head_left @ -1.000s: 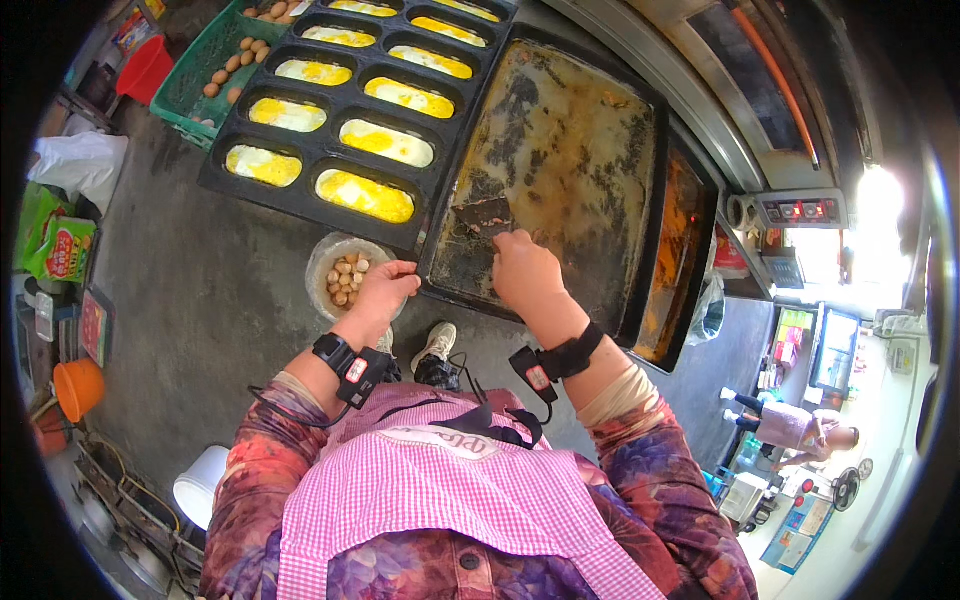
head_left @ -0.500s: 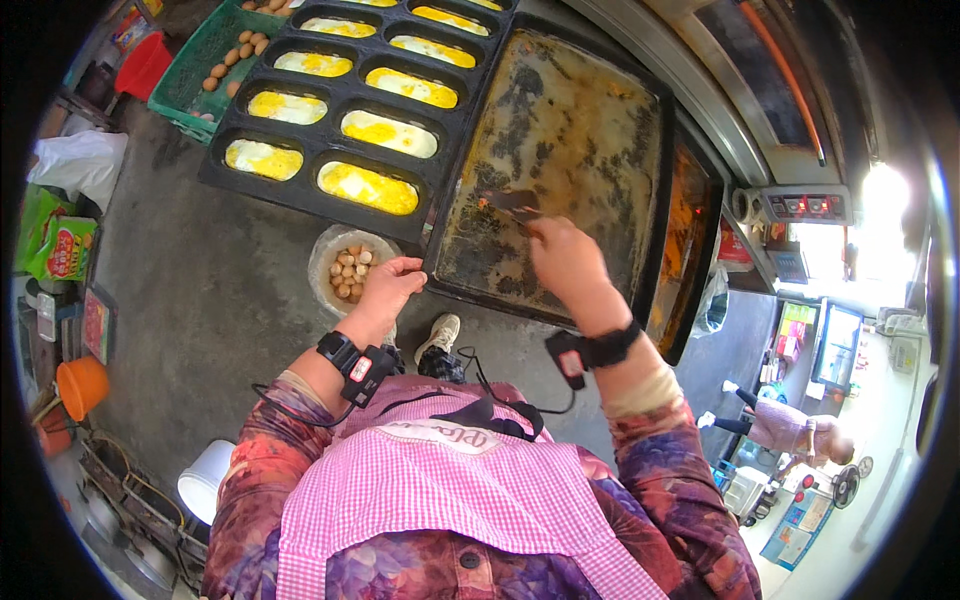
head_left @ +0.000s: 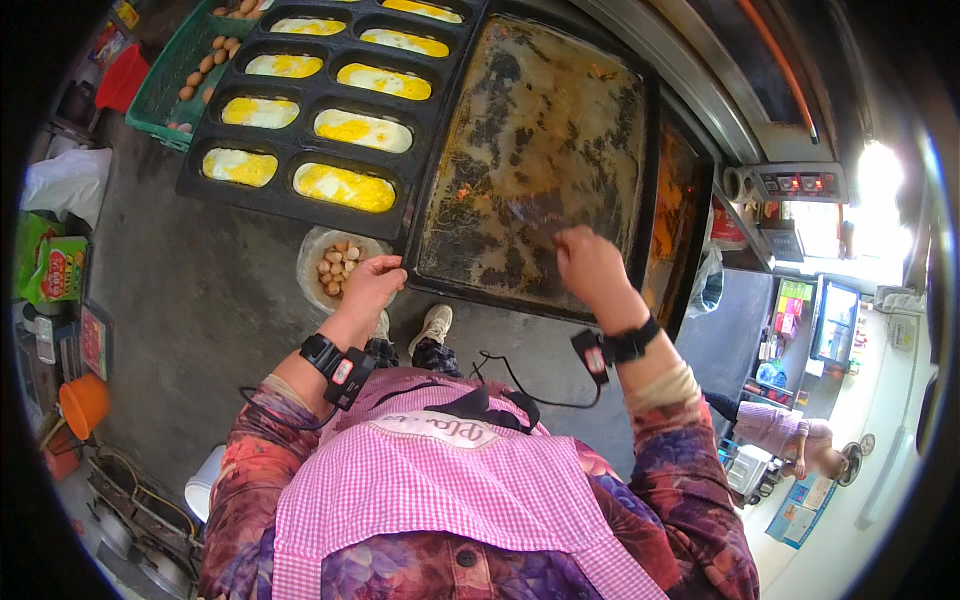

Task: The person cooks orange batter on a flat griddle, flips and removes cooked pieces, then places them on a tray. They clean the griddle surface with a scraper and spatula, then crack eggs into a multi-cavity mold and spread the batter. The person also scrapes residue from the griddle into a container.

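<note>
Holding a scraper [head_left: 533, 212] pinched in its fingers, the right hand [head_left: 590, 262] hovers over the griddle [head_left: 540, 130]; the left hand [head_left: 373, 283], fingers curled together, hangs beside the bowl of eggs [head_left: 335, 265].

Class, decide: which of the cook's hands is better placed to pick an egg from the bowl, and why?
Left. The left hand hovers at the rim of the egg bowl, while the right hand is over the griddle.
</note>
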`<state>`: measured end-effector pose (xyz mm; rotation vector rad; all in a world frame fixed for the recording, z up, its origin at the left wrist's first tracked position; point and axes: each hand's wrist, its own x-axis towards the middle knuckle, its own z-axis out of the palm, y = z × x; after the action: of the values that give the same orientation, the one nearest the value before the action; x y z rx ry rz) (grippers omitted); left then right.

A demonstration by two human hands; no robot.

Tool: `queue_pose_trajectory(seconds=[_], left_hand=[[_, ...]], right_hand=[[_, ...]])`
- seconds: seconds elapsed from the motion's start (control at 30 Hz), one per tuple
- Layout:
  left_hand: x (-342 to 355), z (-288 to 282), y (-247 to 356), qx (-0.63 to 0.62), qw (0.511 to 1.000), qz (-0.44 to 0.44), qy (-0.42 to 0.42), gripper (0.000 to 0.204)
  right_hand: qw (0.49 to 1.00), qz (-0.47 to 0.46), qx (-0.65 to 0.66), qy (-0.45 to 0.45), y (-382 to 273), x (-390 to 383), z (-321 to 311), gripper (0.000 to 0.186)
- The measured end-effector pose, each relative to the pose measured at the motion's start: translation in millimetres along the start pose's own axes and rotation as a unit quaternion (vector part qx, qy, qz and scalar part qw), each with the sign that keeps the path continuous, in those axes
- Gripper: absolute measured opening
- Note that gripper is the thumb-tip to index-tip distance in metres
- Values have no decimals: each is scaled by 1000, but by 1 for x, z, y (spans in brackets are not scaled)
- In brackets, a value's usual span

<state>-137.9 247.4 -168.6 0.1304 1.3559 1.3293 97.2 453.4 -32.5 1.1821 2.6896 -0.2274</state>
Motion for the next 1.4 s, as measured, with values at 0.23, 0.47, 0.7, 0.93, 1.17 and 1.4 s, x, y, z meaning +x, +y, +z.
queue_pose_trajectory(seconds=[0.23, 0.47, 0.7, 0.93, 1.17, 1.4], left_hand=[[0, -1, 0, 7, 1000, -2, -1, 28], [-3, 2, 4, 21, 1000, -8, 10, 29], [-4, 1, 5, 31, 999, -21, 9, 16], [-8, 1, 1, -11, 999, -12, 28, 23], [-6, 3, 5, 2, 999, -28, 26, 17], [-5, 3, 8, 12, 1000, -20, 16, 17]], right_hand=[[999, 13, 5, -43, 2, -34, -21, 19], [999, 21, -24, 4, 41, 37, -19, 20], [994, 99, -48, -28, 81, 156, -38, 23], [992, 103, -68, -1, 101, 239, -56, 25], [998, -20, -57, -10, 81, 122, -42, 20], [1000, -9, -10, -11, 42, 42, -36, 20]])
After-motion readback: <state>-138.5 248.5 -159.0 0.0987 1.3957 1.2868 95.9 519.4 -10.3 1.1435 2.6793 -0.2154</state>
